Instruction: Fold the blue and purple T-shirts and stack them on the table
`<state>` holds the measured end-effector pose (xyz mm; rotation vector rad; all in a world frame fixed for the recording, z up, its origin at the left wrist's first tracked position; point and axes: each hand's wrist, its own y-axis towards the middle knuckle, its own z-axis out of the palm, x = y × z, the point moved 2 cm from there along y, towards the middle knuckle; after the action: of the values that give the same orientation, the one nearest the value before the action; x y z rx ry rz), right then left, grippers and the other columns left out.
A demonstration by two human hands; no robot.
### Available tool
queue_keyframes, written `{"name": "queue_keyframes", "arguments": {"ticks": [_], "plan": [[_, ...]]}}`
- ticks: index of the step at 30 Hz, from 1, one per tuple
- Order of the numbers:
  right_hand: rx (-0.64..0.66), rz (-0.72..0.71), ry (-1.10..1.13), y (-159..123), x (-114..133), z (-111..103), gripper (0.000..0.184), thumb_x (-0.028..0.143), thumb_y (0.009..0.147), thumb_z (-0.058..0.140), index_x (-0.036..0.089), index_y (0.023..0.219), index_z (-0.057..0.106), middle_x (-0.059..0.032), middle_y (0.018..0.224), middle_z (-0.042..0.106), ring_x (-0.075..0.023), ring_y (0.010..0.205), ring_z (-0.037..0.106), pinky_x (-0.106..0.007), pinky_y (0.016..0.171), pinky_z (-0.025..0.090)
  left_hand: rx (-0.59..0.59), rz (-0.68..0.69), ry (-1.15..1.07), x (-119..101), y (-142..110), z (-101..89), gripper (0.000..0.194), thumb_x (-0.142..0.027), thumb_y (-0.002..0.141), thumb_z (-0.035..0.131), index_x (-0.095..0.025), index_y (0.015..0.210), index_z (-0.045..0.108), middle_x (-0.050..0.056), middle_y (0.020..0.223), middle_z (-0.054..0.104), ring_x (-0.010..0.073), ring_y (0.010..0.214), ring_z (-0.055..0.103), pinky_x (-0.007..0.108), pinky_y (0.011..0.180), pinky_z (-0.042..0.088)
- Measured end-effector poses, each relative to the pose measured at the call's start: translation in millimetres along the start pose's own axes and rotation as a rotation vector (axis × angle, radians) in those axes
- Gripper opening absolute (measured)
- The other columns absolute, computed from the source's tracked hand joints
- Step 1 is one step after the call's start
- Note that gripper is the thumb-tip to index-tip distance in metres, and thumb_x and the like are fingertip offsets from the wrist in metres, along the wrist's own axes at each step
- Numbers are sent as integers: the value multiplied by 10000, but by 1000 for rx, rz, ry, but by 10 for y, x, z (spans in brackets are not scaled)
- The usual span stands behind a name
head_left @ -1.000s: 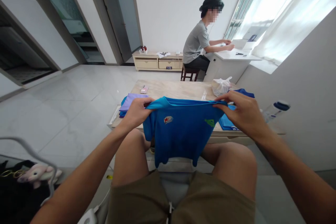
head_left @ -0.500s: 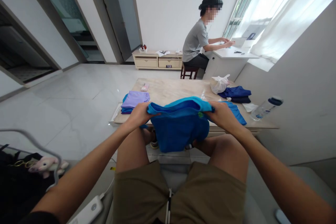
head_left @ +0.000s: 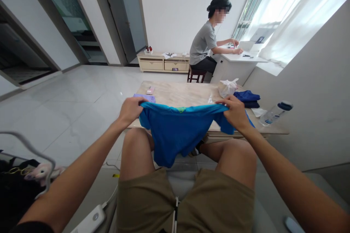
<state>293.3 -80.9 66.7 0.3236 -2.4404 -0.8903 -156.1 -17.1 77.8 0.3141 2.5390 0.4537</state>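
Note:
A bright blue T-shirt (head_left: pixel 175 131) hangs stretched between my two hands above my knees, in front of a low marble-topped table (head_left: pixel 180 94). My left hand (head_left: pixel 131 110) pinches its top edge at the left, fingers closed on the cloth. At the right end my right hand (head_left: pixel 234 112) grips the same edge. A small green mark shows near the middle of the top edge. The lower part of the shirt drapes between my thighs.
On the table lie a lilac folded garment (head_left: pixel 144 97), a pink phone (head_left: pixel 150 90), a white plastic bag (head_left: pixel 226 87), dark blue folded clothes (head_left: pixel 247 97) and a water bottle (head_left: pixel 275 113). Another person (head_left: pixel 206 43) sits at a white desk beyond. A power bank (head_left: pixel 90 222) lies by my left thigh.
The shirt was bunched with my hands close together half a second ago; both hands have moved apart and pulled its top edge taut again, now showing the other side.

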Motion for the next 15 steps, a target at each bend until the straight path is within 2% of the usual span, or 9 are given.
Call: {"name": "queue_keyframes", "arguments": {"ticks": [2, 3, 6, 7, 9, 11, 12, 13, 15], "plan": [[-109, 5, -36, 80, -61, -105, 464, 67, 770, 571, 215, 1090, 873, -69, 936, 698, -241, 856, 673, -366, 809, 558, -133, 37, -17, 40, 48, -120, 436, -215, 786, 630, -233, 1153, 864, 28, 1103, 865, 265, 1033, 770, 300, 903, 580], [-112, 8, -44, 118, -96, -145, 447, 81, 774, 584, 219, 1080, 878, -65, 927, 703, -244, 856, 676, -367, 809, 560, -135, 41, -1, 75, 72, -148, 435, -229, 775, 652, -229, 1157, 860, 38, 1126, 863, 281, 1063, 767, 313, 923, 584], [-40, 23, -65, 203, -202, -232, 417, 84, 739, 583, 232, 985, 885, -56, 891, 725, -251, 850, 695, -372, 810, 570, 6, -22, 43, 234, 128, -149, 381, -204, 713, 656, -224, 1027, 871, 59, 1033, 870, 310, 1011, 783, 336, 906, 594], [-48, 28, -82, 214, -225, -268, 425, 79, 726, 577, 235, 974, 885, -57, 895, 734, -254, 853, 701, -376, 816, 575, 18, -48, 24, 288, 134, -154, 376, -189, 707, 633, -222, 996, 871, 56, 994, 870, 303, 976, 790, 333, 893, 599], [-123, 23, -122, 193, -232, -348, 452, 75, 717, 571, 237, 998, 885, -64, 927, 753, -263, 884, 716, -388, 847, 587, -70, -69, -51, 366, 113, -197, 391, -177, 718, 599, -217, 999, 868, 43, 978, 868, 282, 954, 796, 324, 887, 611], [-234, 3, -152, 105, -198, -409, 475, 82, 723, 577, 234, 1057, 880, -81, 993, 775, -286, 968, 734, -412, 905, 597, -198, -46, -122, 399, 37, -250, 394, -186, 739, 603, -217, 1039, 858, 35, 1017, 866, 264, 979, 793, 322, 906, 623], [-283, -3, -158, 38, -179, -420, 490, 87, 725, 578, 232, 1087, 875, -89, 1037, 786, -299, 1021, 740, -425, 938, 599, -226, -26, -147, 404, -16, -264, 398, -191, 743, 610, -218, 1059, 851, 34, 1034, 864, 256, 987, 791, 322, 917, 627], [-305, -6, -154, -36, -165, -414, 504, 91, 723, 576, 231, 1108, 870, -93, 1073, 797, -308, 1059, 744, -434, 961, 601, -215, -4, -166, 404, -71, -265, 402, -193, 741, 612, -219, 1065, 847, 33, 1040, 862, 248, 984, 791, 319, 923, 628], [-242, 16, -122, -178, -169, -364, 525, 98, 711, 561, 235, 1117, 864, -84, 1076, 821, -304, 1044, 765, -424, 946, 614, -114, 27, -199, 405, -170, -254, 389, -195, 727, 592, -218, 1018, 849, 33, 1006, 861, 238, 940, 796, 311, 899, 629]]}}
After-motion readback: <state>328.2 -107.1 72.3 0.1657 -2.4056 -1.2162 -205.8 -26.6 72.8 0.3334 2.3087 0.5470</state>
